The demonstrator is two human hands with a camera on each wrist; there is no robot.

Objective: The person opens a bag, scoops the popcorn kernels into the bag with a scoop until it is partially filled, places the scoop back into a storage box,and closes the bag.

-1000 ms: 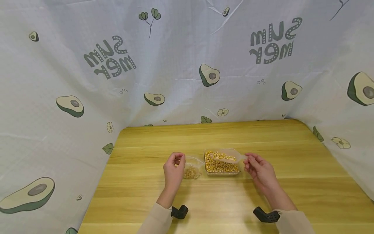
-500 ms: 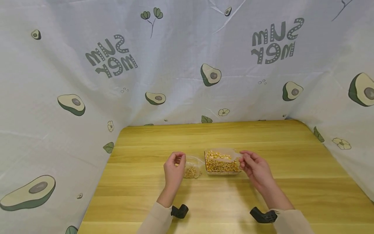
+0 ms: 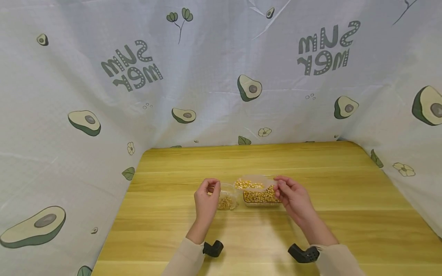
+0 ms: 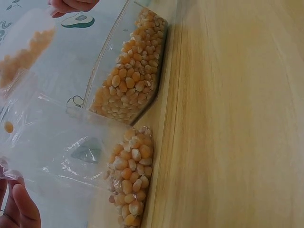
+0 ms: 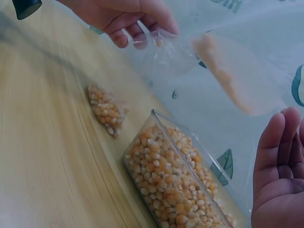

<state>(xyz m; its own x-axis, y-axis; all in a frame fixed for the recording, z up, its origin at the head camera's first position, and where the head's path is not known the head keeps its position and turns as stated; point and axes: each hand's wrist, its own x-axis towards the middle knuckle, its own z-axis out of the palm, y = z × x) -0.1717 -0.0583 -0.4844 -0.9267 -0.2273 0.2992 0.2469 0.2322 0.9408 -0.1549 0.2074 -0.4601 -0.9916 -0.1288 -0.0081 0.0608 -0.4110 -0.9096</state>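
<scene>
My left hand [image 3: 206,199] pinches the upper edge of a clear plastic bag [image 4: 61,147]. Corn kernels [image 4: 133,175] fill the bag's bottom, which rests on the table; a lone kernel clings higher up. In my right hand [image 3: 293,197] is the handle of a translucent white scoop [image 3: 257,178] loaded with kernels. The scoop hangs above the left part of a clear rectangular container [image 3: 262,204], its tip toward the bag's mouth. That container, holding many more corn kernels [image 5: 166,185], stands just right of the bag. The right wrist view has the scoop tip close to the bag's opening.
A wooden table [image 3: 172,168] bears everything, with its far edge against a hanging white curtain [image 3: 207,76] printed with avocados. Black wrist mounts [image 3: 213,249] sit on both forearms, at the cuffs of beige sleeves.
My right hand has moved left, carrying the loaded scoop from over the container toward the bag. The left hand and the bag have stayed nearly still.
</scene>
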